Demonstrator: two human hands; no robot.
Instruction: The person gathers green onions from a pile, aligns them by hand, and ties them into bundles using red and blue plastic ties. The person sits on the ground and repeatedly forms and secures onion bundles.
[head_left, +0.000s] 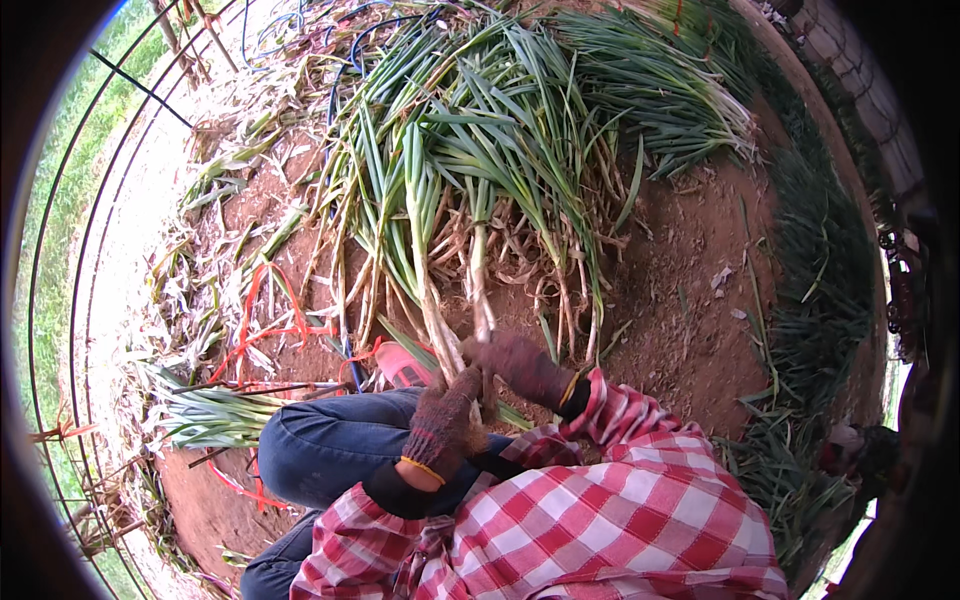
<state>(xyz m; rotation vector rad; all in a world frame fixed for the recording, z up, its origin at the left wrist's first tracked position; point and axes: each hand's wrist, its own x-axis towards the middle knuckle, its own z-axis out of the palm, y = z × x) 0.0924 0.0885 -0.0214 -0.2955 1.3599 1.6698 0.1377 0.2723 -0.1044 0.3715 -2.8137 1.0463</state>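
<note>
My left hand (442, 420), in a dark knitted glove with a yellow-edged cuff, is closed around the pale lower stems of a few green onions (436, 322). Their green leaves point away from me, and the root ends lie by my glove. Just to the right, my right hand (525, 367), gloved alike and slightly blurred, has its fingers round the lower stem of another green onion (480, 274). Its fingertips nearly meet the left glove. Beyond both hands spreads a loose heap of green onions (517, 97) with soil-brown roots and dry outer skins.
Cleaned green onions with white stems (675, 97) lie at the upper right. Another bunch (217, 416) rests left of my knee (322, 442). Red plastic ties (251, 315), peeled leaf waste (180, 300) and a blue hose (334, 112) lie leftward. Dark greens (817, 300) line the right.
</note>
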